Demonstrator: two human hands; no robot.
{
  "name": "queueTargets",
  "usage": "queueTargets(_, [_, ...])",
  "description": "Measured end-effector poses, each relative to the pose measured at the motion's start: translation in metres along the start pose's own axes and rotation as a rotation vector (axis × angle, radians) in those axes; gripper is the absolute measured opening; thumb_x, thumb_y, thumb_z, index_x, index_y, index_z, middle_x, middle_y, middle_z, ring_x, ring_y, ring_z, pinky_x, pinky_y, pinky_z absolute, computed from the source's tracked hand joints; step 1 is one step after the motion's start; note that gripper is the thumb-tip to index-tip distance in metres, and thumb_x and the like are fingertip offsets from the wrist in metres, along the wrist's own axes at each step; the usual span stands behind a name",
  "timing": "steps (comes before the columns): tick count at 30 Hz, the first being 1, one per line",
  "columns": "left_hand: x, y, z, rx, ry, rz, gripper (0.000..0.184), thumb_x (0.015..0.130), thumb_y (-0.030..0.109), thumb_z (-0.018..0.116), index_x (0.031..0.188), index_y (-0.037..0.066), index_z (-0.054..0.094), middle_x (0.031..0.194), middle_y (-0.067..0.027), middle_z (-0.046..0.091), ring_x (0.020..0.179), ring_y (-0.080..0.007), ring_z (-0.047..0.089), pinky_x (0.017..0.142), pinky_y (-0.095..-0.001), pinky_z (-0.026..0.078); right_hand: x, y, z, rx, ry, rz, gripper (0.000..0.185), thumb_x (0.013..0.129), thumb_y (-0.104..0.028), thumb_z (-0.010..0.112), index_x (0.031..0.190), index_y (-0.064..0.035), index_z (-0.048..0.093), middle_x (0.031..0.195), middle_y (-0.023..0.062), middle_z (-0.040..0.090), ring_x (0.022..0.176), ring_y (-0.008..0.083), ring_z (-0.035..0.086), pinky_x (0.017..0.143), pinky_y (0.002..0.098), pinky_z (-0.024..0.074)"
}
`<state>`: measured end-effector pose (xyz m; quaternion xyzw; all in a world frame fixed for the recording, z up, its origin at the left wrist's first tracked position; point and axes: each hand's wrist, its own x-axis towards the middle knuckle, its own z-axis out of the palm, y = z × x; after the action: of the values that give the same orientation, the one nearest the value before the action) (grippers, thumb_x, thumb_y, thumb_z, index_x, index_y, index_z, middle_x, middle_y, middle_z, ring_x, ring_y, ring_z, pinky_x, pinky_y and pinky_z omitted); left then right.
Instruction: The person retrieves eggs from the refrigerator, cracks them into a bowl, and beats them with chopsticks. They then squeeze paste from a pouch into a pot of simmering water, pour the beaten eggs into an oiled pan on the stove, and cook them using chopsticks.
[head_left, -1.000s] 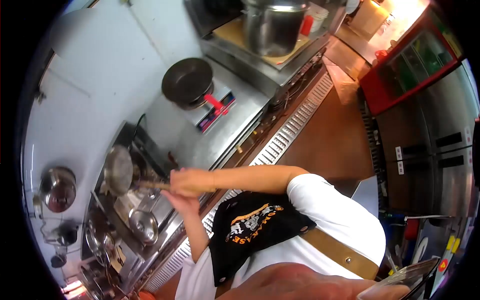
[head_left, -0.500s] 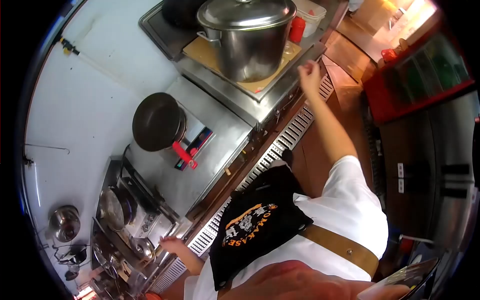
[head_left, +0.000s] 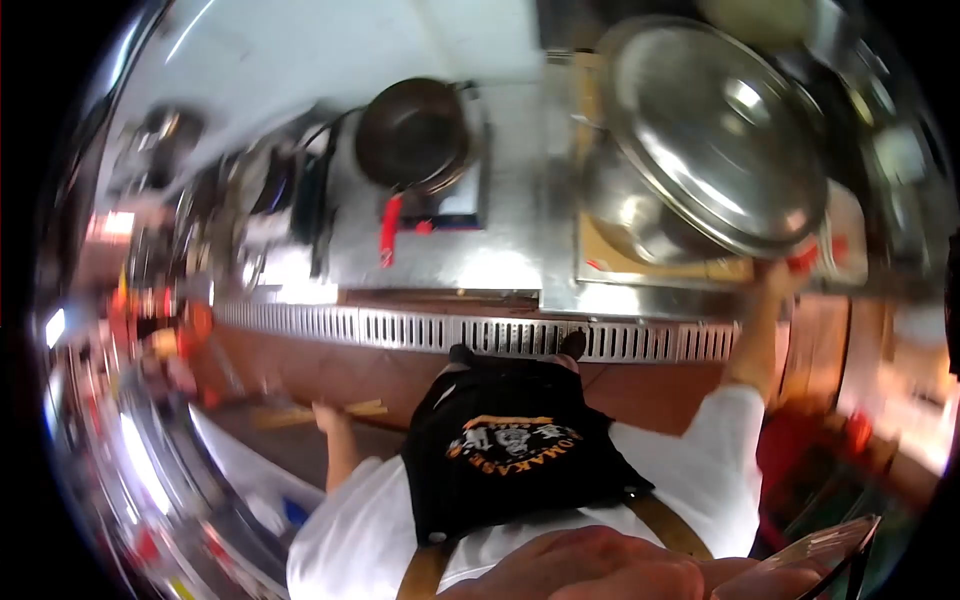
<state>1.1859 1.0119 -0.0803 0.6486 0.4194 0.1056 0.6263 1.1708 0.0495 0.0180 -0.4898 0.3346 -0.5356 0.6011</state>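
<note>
My right hand [head_left: 778, 277] is at the counter's front edge, just below the rim of a large lidded steel stockpot [head_left: 640, 215]. It is beside or touching a small red container [head_left: 803, 257]; blur hides the fingers and any hold. Low on the left, my left hand [head_left: 325, 414] hangs over the floor side. Pale wooden strips [head_left: 285, 417] show on both sides of it, and whether it touches them I cannot make out. Its fingers are smeared too.
A dark frying pan [head_left: 410, 130] with a red handle rests on a scale on the steel counter [head_left: 510, 240]. Cardboard [head_left: 625, 262] lies under the stockpot. A white tub [head_left: 847, 235] stands right of it. A slotted floor drain [head_left: 410, 330] runs along the counter.
My view has turned, so the counter now runs level across it. My right hand has come to the red container by the stockpot. My left hand is away from the stove area.
</note>
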Motion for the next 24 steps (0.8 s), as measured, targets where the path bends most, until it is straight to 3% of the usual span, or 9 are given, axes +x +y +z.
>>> queueTargets(4, [-0.025,-0.003,0.031,-0.203,0.339,-0.099,0.031,0.093,0.035,0.05,0.089,0.005,0.059,0.073,-0.007,0.053,0.067,-0.0213,0.053,0.061,-0.0348,0.047,0.012,0.022,-0.106,-0.146,0.192,0.058,0.074,0.078,-0.03,0.073,0.137,-0.0061,0.035,0.125,0.0129,0.054,0.101,0.0265,0.06,0.088,0.0371,0.0498])
queueTargets(6, [-0.025,-0.026,0.032,-0.198,0.325,-0.145,0.036,0.094,0.038,0.047,0.09,0.004,0.059,0.065,-0.004,0.049,0.054,-0.0167,0.048,0.05,-0.0311,0.041,-0.061,-0.04,-0.098,-0.187,0.144,0.001,0.074,0.079,-0.029,0.072,0.137,-0.0042,0.033,0.13,0.0145,0.049,0.11,0.0274,0.055,0.092,0.0395,0.0477])
queueTargets(8, [-0.044,-0.034,0.046,-0.164,0.361,-0.184,0.038,0.094,0.038,0.047,0.089,0.003,0.06,0.061,-0.0027,0.048,0.048,-0.0136,0.044,0.045,-0.0298,0.037,-0.112,-0.062,-0.117,-0.228,-0.01,-0.045,0.072,0.082,-0.026,0.069,0.139,-0.0037,0.032,0.131,0.0151,0.047,0.115,0.0273,0.051,0.097,0.041,0.0436])
queueTargets(10, [-0.033,-0.045,0.045,0.109,0.31,-0.102,0.038,0.095,0.038,0.046,0.088,0.003,0.06,0.059,-0.0029,0.047,0.048,-0.0135,0.045,0.044,-0.0296,0.037,-0.174,-0.102,-0.101,-0.467,-0.17,0.128,0.068,0.083,-0.022,0.068,0.139,-0.0029,0.033,0.132,0.0155,0.046,0.118,0.0269,0.048,0.1,0.0394,0.0392])
queueTargets(12, [-0.006,-0.061,0.043,0.103,0.23,-0.108,0.038,0.095,0.038,0.046,0.087,0.003,0.061,0.059,-0.0029,0.047,0.047,-0.0137,0.045,0.043,-0.03,0.037,-0.2,-0.112,-0.088,-0.895,-0.584,0.025,0.072,0.08,-0.027,0.07,0.138,-0.0026,0.034,0.128,0.016,0.048,0.118,0.0271,0.046,0.099,0.0378,0.0384])
queueTargets(15, [0.035,-0.078,0.027,0.108,0.095,-0.105,0.039,0.095,0.038,0.047,0.087,0.003,0.061,0.059,-0.0029,0.048,0.044,-0.0141,0.045,0.042,-0.0307,0.036,-0.28,-0.151,0.078,-1.017,-0.966,-0.113,0.061,0.078,-0.023,0.072,0.127,-0.0022,0.043,0.12,0.0158,0.054,0.109,0.0258,0.054,0.093,0.0369,0.043])
queueTargets(18, [0.076,-0.056,0.023,0.187,-0.024,-0.054,0.038,0.095,0.036,0.048,0.086,0.002,0.063,0.061,-0.0033,0.051,0.047,-0.014,0.048,0.045,-0.0304,0.038,-0.311,-0.147,0.221,-1.28,-1.264,-0.454,0.063,0.071,-0.033,0.074,0.122,-0.008,0.047,0.111,0.02,0.06,0.101,0.0376,0.059,0.085,0.0411,0.0477])
queueTargets(20, [0.118,-0.069,0.004,0.381,-0.17,0.207,0.037,0.094,0.034,0.051,0.085,0.001,0.064,0.064,-0.0037,0.054,0.054,-0.0144,0.05,0.052,-0.0306,0.041,-0.32,-0.129,0.306,-1.617,-1.345,-0.688,0.067,0.067,-0.044,0.074,0.119,-0.0092,0.049,0.104,0.0187,0.062,0.098,0.0365,0.06,0.083,0.0431,0.0479])
queueTargets(24, [0.139,-0.046,-0.053,0.386,-0.239,0.103,0.036,0.093,0.033,0.054,0.089,-0.002,0.065,0.07,-0.0058,0.057,0.065,-0.0154,0.052,0.063,-0.0308,0.043,-0.355,-0.111,0.451,-2.08,-1.46,-1.086,0.064,0.059,-0.038,0.078,0.111,-0.0087,0.056,0.103,0.0146,0.063,0.095,0.032,0.062,0.079,0.0421,0.0508])
